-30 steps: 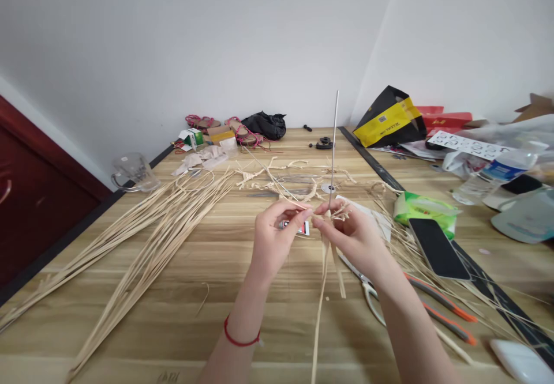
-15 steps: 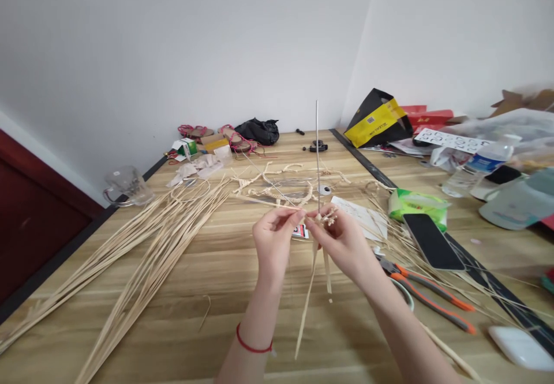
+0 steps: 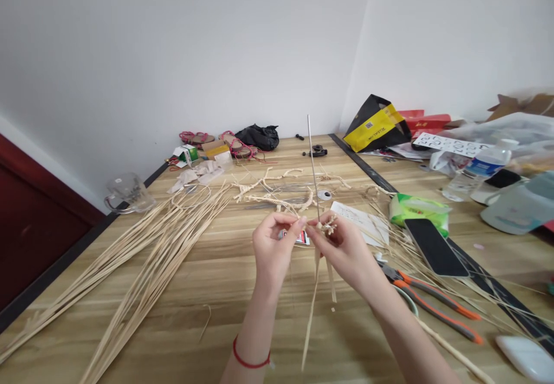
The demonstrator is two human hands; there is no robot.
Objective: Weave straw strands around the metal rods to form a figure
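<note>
My right hand point(image 3: 350, 251) is closed on a small knotted piece of plant fibre point(image 3: 329, 226) with frizzy, curled ends. A thin metal wire point(image 3: 312, 162) rises from this piece, leaning slightly left. Pale flat straw strips point(image 3: 310, 320) dangle beneath the fingers. Close beside it, my left hand point(image 3: 272, 251) pinches with thumb and forefinger at the piece's left side; a straw strand seems to be between the fingertips, mostly hidden. Behind the left fingers lies a small red and white packet point(image 3: 302, 237). Further back are braided fibre pieces point(image 3: 298, 204) on the table.
Long straw bundles point(image 3: 168, 251) spread over the left, near a glass mug point(image 3: 130, 194). At right lie orange-handled pliers point(image 3: 433, 300), a phone point(image 3: 435, 247), a green tissue pack point(image 3: 418, 211), loose straw and a water bottle point(image 3: 480, 168). A black and yellow bag point(image 3: 378, 124) stands behind.
The upright wire has tilted left. The strand and strip that stretched left from my fingers no longer show there. The hanging strips have shifted slightly right, and the view has moved a little.
</note>
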